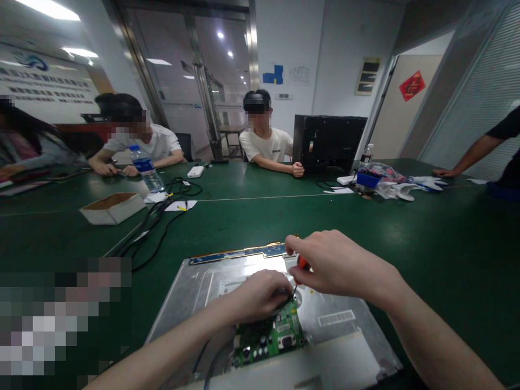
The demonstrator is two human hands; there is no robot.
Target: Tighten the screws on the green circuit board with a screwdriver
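A silver metal panel [337, 336] lies on the green table in front of me, with a green circuit board [270, 333] on it and a narrow blue board [239, 254] along its far edge. My right hand [329, 262] is closed round an orange-handled screwdriver [301, 264], whose shaft points down at the green board's far right corner. Close beside the shaft, my left hand [264, 295] rests over the board's far edge with curled fingers. Its fingertips are partly hidden, and I cannot make out what they hold.
Black cables [162, 238] and an open cardboard box [114, 208] lie at the left, near a water bottle [147, 169]. A black monitor [329, 142] stands across the table. Right of it are a blue box [368, 180] and white gloves [396, 190]. Several people are around the table.
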